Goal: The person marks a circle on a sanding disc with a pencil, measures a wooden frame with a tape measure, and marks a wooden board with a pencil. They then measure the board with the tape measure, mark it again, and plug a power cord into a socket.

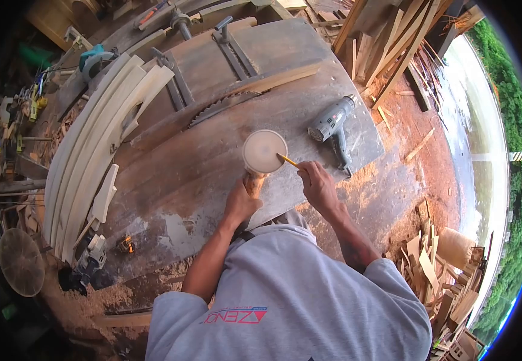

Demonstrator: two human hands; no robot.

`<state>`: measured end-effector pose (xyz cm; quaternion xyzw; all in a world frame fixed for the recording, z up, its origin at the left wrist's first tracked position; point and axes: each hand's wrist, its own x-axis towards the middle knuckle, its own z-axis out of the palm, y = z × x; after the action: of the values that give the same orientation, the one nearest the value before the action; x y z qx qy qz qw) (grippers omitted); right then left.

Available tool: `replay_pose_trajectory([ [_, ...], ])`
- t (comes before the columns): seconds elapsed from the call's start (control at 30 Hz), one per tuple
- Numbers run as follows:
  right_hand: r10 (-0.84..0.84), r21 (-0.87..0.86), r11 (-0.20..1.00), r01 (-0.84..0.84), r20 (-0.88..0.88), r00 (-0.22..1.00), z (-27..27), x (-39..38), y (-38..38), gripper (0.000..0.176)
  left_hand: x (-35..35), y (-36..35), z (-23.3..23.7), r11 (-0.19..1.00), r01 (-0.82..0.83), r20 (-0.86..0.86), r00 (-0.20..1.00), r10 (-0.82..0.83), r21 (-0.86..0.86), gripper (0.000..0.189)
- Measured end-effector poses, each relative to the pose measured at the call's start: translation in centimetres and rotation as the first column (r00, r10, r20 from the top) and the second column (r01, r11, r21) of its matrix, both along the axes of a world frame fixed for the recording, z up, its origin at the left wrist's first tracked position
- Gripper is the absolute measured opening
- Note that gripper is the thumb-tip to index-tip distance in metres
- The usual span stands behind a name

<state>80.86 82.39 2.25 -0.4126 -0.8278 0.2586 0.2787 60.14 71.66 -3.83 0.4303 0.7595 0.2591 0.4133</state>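
A round, pale disc-like piece stands on a short wooden stem near the front edge of the worktable. My left hand is closed around the stem, below the disc. In my right hand is a yellow pencil, gripped between the fingers, its tip at the right side of the disc. Beyond my right hand a grey heat gun lies on the table.
Curved pale boards are stacked at the left. Clamps and a toothed saw blade occupy the far side. A power tool is at lower left; wood scraps pile up at lower right.
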Motion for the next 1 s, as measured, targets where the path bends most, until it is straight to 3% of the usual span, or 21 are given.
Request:
replay_pose_trajectory([
  [0.37,0.091,-0.083,0.993,-0.087,0.039,0.995,0.9,-0.4,0.1,0.011,-0.3,-0.1,-0.5,1.0,-0.002,0.014,1.0,0.002,-0.023,0.069],
  [0.43,0.103,-0.073,0.992,-0.098,0.076,0.992,0.9,-0.4,0.0,0.012,-0.2,-0.1,-0.7,0.993,-0.017,0.006,1.0,0.018,-0.113,0.077],
  [0.57,0.118,-0.112,0.987,-0.111,0.052,0.992,0.2,-0.1,0.0,0.015,-0.2,0.1,-0.6,0.992,-0.017,0.017,1.0,0.02,-0.122,0.077],
  [0.63,0.07,-0.076,0.994,-0.073,-0.035,0.997,0.2,0.1,0.1,0.017,-0.2,0.0,-0.7,1.0,0.006,-0.041,0.999,-0.007,-0.021,0.069],
  [0.83,0.028,0.101,0.994,-0.033,0.052,0.998,1.7,-0.2,0.8,0.017,-0.1,0.1,0.0,1.0,-0.011,0.004,1.0,0.011,-0.024,0.069],
  [1.0,0.053,0.057,0.997,-0.056,0.06,0.997,0.1,-0.3,0.8,0.014,-0.1,0.0,-0.1,0.997,-0.022,-0.006,1.0,0.022,-0.072,0.067],
])
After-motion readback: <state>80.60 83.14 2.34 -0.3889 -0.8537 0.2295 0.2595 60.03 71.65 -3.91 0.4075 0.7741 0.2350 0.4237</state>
